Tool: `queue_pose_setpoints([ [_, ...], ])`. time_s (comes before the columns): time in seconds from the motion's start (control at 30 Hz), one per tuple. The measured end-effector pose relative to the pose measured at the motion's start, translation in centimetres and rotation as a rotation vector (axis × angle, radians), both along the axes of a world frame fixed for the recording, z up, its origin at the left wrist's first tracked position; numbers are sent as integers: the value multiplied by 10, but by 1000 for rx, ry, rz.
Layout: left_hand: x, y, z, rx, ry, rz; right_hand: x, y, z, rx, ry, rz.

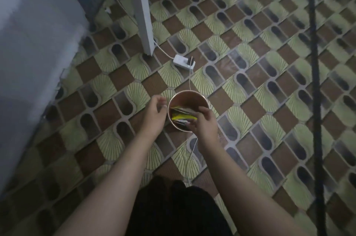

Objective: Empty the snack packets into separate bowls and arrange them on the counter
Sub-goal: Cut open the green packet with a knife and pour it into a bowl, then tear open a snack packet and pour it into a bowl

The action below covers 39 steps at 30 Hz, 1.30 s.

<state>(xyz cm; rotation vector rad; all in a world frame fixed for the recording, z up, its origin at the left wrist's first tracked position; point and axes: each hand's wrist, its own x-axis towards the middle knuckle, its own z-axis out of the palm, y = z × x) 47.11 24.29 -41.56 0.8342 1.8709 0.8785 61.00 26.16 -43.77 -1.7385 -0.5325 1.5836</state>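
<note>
Head view, right hand [204, 123] pinching packets [183, 115] in bowl [189, 99], left hand [154, 114] loosely curled (holding nothing), power strip [184, 60] beyond

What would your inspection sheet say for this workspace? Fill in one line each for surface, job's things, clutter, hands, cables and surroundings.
Surface: patterned tile floor; no counter seen.
Job's things: round bowl with yellow and pale snack packets inside.
Clutter: small white scrap on the floor.
Hands: right hand has its grip on the packets at the bowl; left hand beside the rim, fingers loosely curled, holding nothing.
Cables: white power strip with a thin white cable running toward the bowl.
Surroundings: white post, grey surface at left, dark pole at right.
</note>
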Motion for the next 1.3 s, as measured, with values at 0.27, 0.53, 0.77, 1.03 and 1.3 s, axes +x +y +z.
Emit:
queue_pose_setpoints([
  [0.27, -16, -42, 238, 352, 102, 124, -37, -33, 269, 543, -17, 381],
  [0.53, -98, -149, 404, 633, 330, 478, -145, -96, 418, 943, 83, 763],
  [0.77, -201, -271, 445, 758, 501, 871, -271, -186, 475, 1136, 160, 1037],
  [1.03, -324, -390, 435, 699, 509, 1143, -410, -275, 476, 1208, 228, 1239],
  [1.3, -449, -442, 405, 531, 353, 1151, -547, -314, 448, 1111, 35, 1509],
])
